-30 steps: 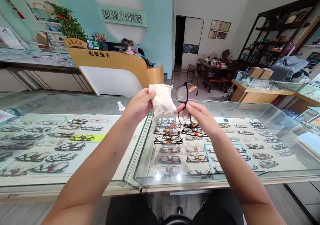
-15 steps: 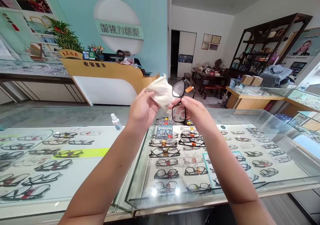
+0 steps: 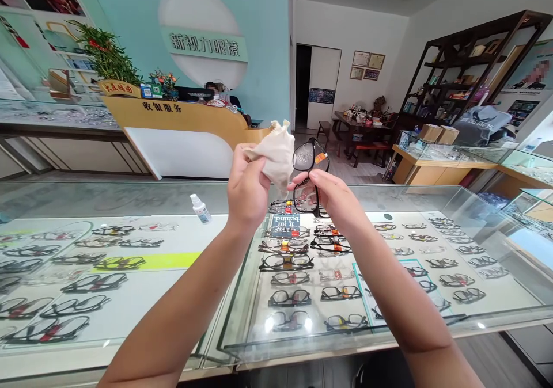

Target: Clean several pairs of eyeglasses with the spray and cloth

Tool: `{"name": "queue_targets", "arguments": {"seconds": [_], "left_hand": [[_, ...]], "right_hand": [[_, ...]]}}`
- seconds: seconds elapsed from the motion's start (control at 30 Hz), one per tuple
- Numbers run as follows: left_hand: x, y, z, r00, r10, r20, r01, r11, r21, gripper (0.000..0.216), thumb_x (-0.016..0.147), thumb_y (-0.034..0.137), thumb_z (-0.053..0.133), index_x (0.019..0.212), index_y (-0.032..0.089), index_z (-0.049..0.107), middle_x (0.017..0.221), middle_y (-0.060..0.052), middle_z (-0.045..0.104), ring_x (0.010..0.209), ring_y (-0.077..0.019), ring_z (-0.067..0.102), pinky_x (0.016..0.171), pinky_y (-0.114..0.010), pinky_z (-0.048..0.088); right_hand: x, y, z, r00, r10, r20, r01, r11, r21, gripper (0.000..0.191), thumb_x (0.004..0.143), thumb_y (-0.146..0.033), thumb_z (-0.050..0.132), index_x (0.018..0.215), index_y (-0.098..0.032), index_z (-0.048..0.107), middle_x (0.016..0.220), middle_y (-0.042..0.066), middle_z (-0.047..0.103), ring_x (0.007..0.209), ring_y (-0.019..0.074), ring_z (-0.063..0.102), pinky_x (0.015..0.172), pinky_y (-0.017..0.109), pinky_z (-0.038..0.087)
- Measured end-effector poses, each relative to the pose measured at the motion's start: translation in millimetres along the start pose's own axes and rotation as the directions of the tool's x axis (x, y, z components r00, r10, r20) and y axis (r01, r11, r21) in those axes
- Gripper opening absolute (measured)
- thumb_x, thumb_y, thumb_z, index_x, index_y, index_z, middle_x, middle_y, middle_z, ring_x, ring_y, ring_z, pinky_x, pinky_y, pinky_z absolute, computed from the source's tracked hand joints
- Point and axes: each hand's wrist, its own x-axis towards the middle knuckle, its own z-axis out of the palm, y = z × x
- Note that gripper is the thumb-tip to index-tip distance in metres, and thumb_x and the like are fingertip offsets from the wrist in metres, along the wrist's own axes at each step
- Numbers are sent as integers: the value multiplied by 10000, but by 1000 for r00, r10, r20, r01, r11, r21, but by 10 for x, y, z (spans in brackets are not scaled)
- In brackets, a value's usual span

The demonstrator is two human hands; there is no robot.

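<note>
A leafy plant (image 3: pixel 108 60) shows at ten o'clock of the view, by the left end of the curved reception counter (image 3: pixel 216 117). Nearer, a white spray bottle (image 3: pixel 201 210) stands on the glass-topped display case (image 3: pixel 129 192), at eight o'clock from the left hand (image 3: pixel 248 195). That hand is raised above the case, its thumb and fingers closed together on a crumpled cream cloth (image 3: pixel 277 155) — the free end spreads towards one o'clock. At four o'clock from the cloth are black-framed eyeglasses (image 3: pixel 303 158), turned on end (the upper lens is speckled with droplets); whether cloth and frame touch, I cannot tell. The right hand (image 3: pixel 337 195) has its fingertips pinched on their bridge, hardly parted. Beyond, towards two o'clock of the view — a dark shelving unit (image 3: pixel 464 61) against the wall.
</note>
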Motion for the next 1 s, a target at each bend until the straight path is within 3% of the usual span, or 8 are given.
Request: {"name": "queue_targets", "arguments": {"seconds": [0.17, 0.33, 0.5, 0.6, 0.73, 0.83, 0.9, 1.0], "left_hand": [[-49, -46, -3, 995, 54, 78, -65, 989, 135, 223, 918, 382, 779, 985, 290, 587, 930, -21, 532, 876, -195, 603, 769, -309, 548], [-69, -105, -19, 990, 78, 120, -102, 973, 209, 172, 948, 387, 773, 987, 306, 626, 918, -15, 616, 933, -217, 664, 899, -364, 602], [-111, -112, -22, 956, 106, 275, -157, 973, 172, 102, 1027, 338, 680, 983, 300, 596, 1192, -46, 860, 1426, -313, 703, 1301, -559, 490], [-113, -87, -55, 930, 116, 350, -200, 956, 215, 115, 996, 324, 680, 897, 280, 642, 1357, -62, 857, 1580, -357, 611, 1368, -641, 415], [-61, -59, -99, 926, 118, 360, -203, 957, 207, 352, 1001, 490, 700, 749, 245, 718, 1382, -92, 850, 1536, -406, 650, 1317, -639, 492], [2, -73, -114, 953, 77, 294, -141, 969, 202, 593, 1081, 657, 614, 688, 229, 730, 1234, -120, 877, 1381, -372, 751, 1228, -569, 573], [47, -98, -123, 970, 55, 238, -108, 971, 214, 544, 1058, 670, 698, 754, 222, 757, 1151, -118, 879, 1245, -314, 799, 1122, -476, 624], [111, -136, -144, 983, 37, 180, -77, 972, 223, 442, 862, 611, 965, 927, 222, 766, 1077, -93, 870, 1049, -236, 811, 958, -357, 650]], "right_hand": [[3, 22, 11, 1000, -14, 10, 15, 1000, -13, 376, 1073, -592, 673, 1057, -249, 826, 1140, 61, 831, 947, 209, 689, 809, 319, 541], [2, 50, 52, 1000, 8, 12, -8, 1000, 11, 399, 1069, -621, 675, 1068, -254, 831, 1108, 64, 824, 940, 218, 682, 794, 324, 530], [8, 49, 60, 1000, 17, 1, -17, 994, 106, 347, 1063, -578, 692, 1053, -262, 836, 1100, 57, 820, 904, 207, 650, 759, 317, 510], [2, 37, 56, 1000, 14, 5, -14, 995, 100, 348, 1065, -574, 680, 1031, -261, 829, 1076, 51, 820, 889, 209, 645, 747, 323, 502], [-15, 29, 78, 1000, 6, -5, -6, 1000, -25, 360, 1073, -561, 654, 1006, -255, 831, 1097, 47, 825, 911, 202, 639, 764, 322, 476], [-24, 37, 118, 1000, -5, -2, 5, 992, -123, 347, 1080, -520, 630, 987, -250, 829, 1082, 42, 814, 913, 194, 621, 792, 325, 459], [-28, 49, 146, 1000, -19, 14, 21, 986, -166, 347, 1081, -506, 614, 967, -247, 815, 1065, 39, 800, 897, 192, 598, 811, 331, 453], [-36, 73, 181, 999, -29, 34, 36, 972, -234, 336, 1087, -493, 601, 955, -242, 780, 1001, 29, 746, 891, 198, 577, 840, 344, 447]]}}
